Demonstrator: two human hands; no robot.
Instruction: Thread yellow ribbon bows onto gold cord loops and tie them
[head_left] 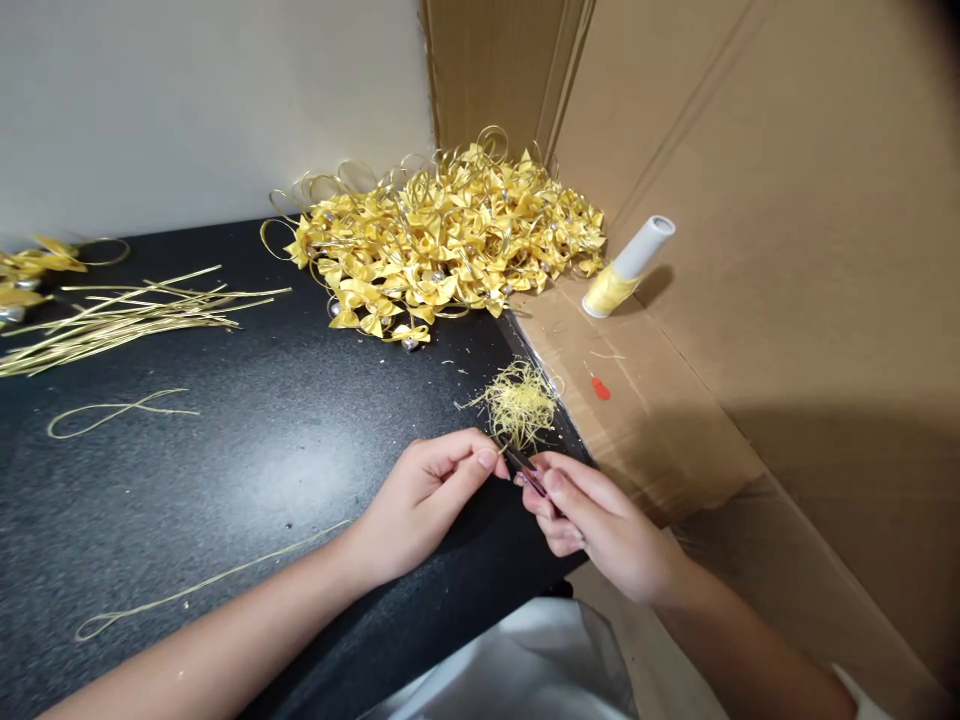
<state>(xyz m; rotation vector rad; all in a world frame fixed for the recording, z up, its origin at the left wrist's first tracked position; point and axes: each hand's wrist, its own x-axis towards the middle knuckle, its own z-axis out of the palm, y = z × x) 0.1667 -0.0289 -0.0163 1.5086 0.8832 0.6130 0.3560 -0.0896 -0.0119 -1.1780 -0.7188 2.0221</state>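
My left hand (442, 495) is closed in a pinch on the end of a thin yellow cord (503, 450). My right hand (592, 510) grips a small pair of scissors (529, 475), with the dark blades reaching to the pinched cord. Just beyond both hands lies a tangle of yellow thread clippings (519, 402). A looped length of yellow cord (217, 577) runs along the black table and disappears behind my left wrist; whether it joins the pinched end is hidden.
A heap of yellow ribbon bows with gold loops (442, 235) fills the table's back corner. Gold cords (142, 315) and a single looped cord (120, 408) lie left. A thread spool (628, 268) and a red scrap (600, 388) rest on the cardboard (675, 400) at right.
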